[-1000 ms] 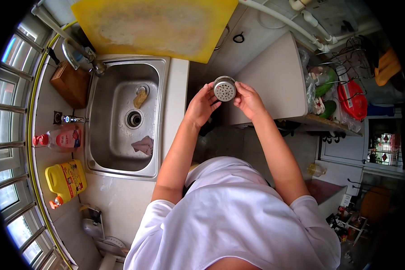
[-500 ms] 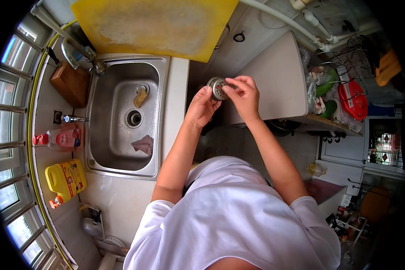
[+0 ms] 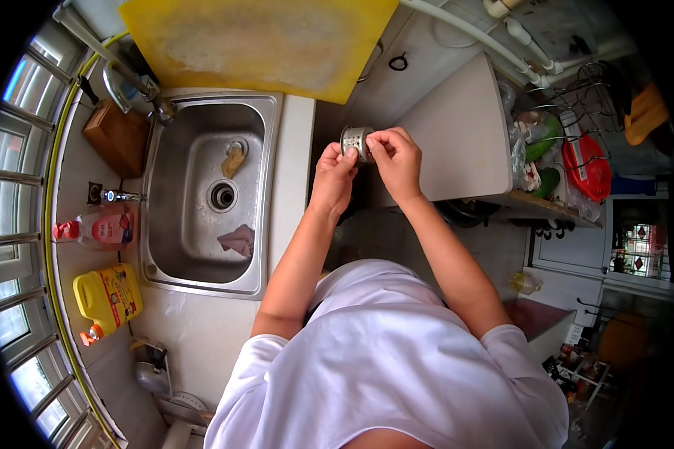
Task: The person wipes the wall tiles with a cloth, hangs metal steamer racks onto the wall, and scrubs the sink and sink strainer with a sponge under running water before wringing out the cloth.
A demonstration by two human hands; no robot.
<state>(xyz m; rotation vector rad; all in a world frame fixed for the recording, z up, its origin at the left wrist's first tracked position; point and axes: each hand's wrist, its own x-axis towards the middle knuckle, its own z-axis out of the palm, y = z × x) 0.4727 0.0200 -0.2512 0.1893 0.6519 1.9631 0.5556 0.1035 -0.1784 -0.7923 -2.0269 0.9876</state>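
Held up over the gap beside the sink counter is a small metal sink strainer basket [image 3: 354,141], its wall punched with holes. My left hand [image 3: 334,176] grips it from the left, thumb against its side and fingers wrapped round. On the basket's right end, my right hand [image 3: 398,161] has thumb and index finger pinched together, touching it or very near; whatever is between these fingertips is hidden. To the left, the steel sink [image 3: 199,138] has an uncovered drain hole [image 3: 223,197]. Inside lie a tan sponge-like piece [image 3: 234,162] and a greyish-pink cloth [image 3: 237,240].
A faucet [image 3: 162,108], a wooden block [image 3: 117,141], a pink soap bottle [image 3: 108,229] and a yellow jug [image 3: 112,298] line the window side. A yellow-edged board [image 3: 258,45] stands ahead. On the right are a grey panel [image 3: 457,131] and a red lid [image 3: 588,166].
The strainer basket has been turned so that its perforated side wall now faces me instead of its flat holed face. Both hands have shifted slightly left, and my right fingers have moved to its right end.
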